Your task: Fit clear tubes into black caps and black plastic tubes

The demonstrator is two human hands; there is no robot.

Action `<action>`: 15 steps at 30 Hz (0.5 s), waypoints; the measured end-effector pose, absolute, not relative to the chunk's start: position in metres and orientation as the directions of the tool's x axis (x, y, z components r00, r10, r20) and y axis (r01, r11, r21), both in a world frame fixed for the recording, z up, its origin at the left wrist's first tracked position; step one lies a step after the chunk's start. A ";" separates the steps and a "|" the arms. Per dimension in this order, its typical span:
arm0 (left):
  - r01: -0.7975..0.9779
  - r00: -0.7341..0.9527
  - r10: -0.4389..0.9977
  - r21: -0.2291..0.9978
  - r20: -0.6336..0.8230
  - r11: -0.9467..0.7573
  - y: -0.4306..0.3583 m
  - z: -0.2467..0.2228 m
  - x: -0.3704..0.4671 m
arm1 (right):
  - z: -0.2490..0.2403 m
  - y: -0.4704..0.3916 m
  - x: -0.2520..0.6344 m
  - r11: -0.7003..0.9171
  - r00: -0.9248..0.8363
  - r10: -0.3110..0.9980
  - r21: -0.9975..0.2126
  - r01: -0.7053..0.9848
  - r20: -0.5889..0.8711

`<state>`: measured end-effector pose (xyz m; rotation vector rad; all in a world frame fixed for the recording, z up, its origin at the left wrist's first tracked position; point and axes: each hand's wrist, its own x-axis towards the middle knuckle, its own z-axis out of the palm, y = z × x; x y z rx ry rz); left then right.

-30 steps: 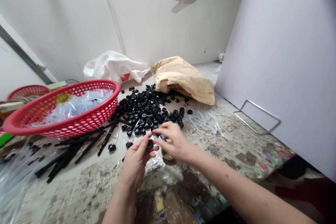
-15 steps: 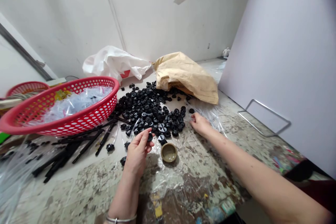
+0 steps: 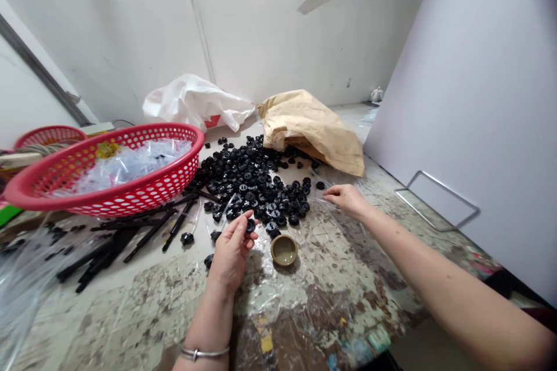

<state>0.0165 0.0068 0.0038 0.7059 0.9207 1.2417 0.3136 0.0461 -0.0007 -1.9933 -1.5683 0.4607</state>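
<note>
My left hand (image 3: 235, 246) pinches a round black plastic piece (image 3: 250, 225) between thumb and fingers, left of a small bowl (image 3: 284, 250) with clear liquid in it. Right of the pile of black pieces (image 3: 243, 177), my right hand (image 3: 346, 199) has its thumb and fingers pinched together beside thin clear plastic tubes (image 3: 317, 177). What is between those fingertips is too small to make out. One loose black piece (image 3: 320, 185) lies just left of my right hand's fingers.
A red perforated basket (image 3: 143, 188) with clear plastic pieces stands at the left, black rods (image 3: 150, 235) below it. Behind the pile are a white bag (image 3: 191, 101) and a brown paper bag (image 3: 313, 127). A grey panel (image 3: 470, 104) with a wire handle (image 3: 448, 182) rises at the right.
The view has shifted slightly. My right hand has moved a little to the right, its fingers now pinching near the clear tubes. My left hand still holds the black piece.
</note>
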 end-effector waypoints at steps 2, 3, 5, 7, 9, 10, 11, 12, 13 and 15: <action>-0.469 0.064 0.980 0.861 -0.189 0.197 0.007 0.003 0.016 | 0.006 0.042 0.313 -0.134 0.245 0.965 -0.630 0.765 0.092; -0.469 0.068 0.981 0.862 -0.183 0.194 0.007 0.002 0.016 | 0.010 0.038 0.310 -0.118 0.237 0.966 -0.637 0.762 0.105; -0.475 0.083 0.982 0.859 -0.172 0.191 0.008 0.002 0.015 | 0.020 0.027 0.302 -0.084 0.216 0.968 -0.650 0.756 0.126; -0.493 0.100 0.981 0.848 -0.167 0.195 0.008 0.003 0.015 | 0.030 0.011 0.288 -0.053 0.184 0.974 -0.659 0.750 0.131; -0.515 0.123 0.978 0.832 -0.168 0.207 0.007 0.004 0.015 | 0.035 -0.007 0.270 -0.001 0.095 0.990 -0.673 0.739 0.103; -0.526 0.134 0.977 0.823 -0.168 0.214 0.007 0.004 0.015 | 0.035 -0.016 0.260 0.036 0.029 0.996 -0.679 0.733 0.084; -0.533 0.147 0.975 0.817 -0.167 0.220 0.007 0.004 0.015 | 0.034 -0.024 0.251 0.079 -0.040 0.996 -0.675 0.733 0.074; -0.538 0.159 0.973 0.812 -0.165 0.226 0.006 0.005 0.015 | 0.031 -0.031 0.243 0.131 -0.106 0.991 -0.656 0.743 0.078; -0.541 0.171 0.972 0.809 -0.162 0.230 0.006 0.005 0.016 | 0.027 -0.036 0.235 0.187 -0.161 0.982 -0.619 0.763 0.098; -0.540 0.191 0.970 0.808 -0.153 0.234 0.005 0.004 0.017 | 0.017 -0.043 0.223 0.277 -0.230 0.961 -0.503 0.819 0.154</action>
